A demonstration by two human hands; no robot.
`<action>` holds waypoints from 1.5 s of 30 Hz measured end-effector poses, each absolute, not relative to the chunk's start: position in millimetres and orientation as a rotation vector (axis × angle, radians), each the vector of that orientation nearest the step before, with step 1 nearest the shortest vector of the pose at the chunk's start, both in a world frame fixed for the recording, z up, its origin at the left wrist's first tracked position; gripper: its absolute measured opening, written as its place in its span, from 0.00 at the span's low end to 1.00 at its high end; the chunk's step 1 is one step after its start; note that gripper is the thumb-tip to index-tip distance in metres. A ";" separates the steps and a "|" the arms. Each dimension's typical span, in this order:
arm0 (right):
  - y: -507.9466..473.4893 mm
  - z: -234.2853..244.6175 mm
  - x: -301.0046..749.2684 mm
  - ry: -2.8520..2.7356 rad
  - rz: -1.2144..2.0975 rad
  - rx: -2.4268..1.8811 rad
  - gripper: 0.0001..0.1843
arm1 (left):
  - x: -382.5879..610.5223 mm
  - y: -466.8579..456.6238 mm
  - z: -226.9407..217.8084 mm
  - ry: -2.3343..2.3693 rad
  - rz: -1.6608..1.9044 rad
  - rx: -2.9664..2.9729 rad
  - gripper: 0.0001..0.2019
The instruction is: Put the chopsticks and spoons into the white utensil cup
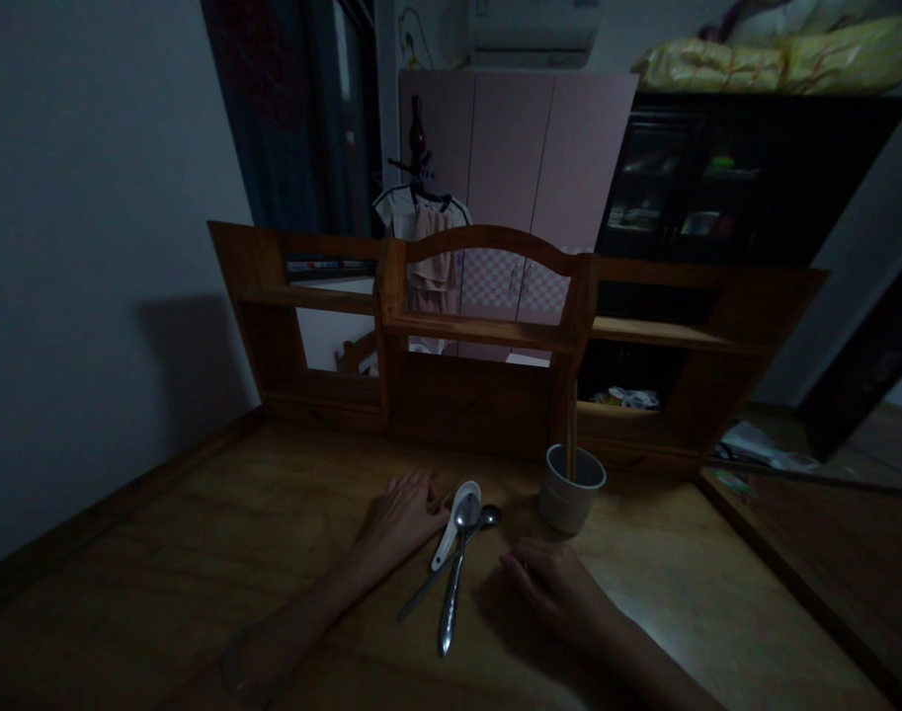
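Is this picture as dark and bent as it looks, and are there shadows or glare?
Head view: dim overall, the black cabinet losing most detail; same view: pale glare on the table at right, highlights on the metal spoon; same view: shadows on the wall and beside the right hand; same view: the shelf splays outward, probably wide-lens distortion.
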State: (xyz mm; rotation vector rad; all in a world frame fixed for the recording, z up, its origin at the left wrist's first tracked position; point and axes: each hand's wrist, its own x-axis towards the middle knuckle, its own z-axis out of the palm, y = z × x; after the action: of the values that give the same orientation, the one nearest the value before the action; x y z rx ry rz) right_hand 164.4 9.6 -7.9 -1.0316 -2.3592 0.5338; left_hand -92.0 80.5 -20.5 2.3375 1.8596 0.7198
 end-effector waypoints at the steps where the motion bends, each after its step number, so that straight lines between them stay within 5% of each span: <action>1: 9.7 -7.9 164.5 -2.361 0.531 -1.029 0.19 | -92.3 81.0 -21.7 1.862 0.726 2.333 0.08; 45: 6.9 -0.8 164.8 -2.386 0.545 -1.028 0.19 | -96.7 86.2 -30.2 1.846 0.748 2.307 0.13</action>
State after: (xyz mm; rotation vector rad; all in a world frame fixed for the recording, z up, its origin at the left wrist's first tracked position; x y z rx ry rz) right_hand 164.8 6.9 -0.8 -1.0277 -2.3862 0.5451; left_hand -96.7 86.2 -30.2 2.3068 1.8464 0.7477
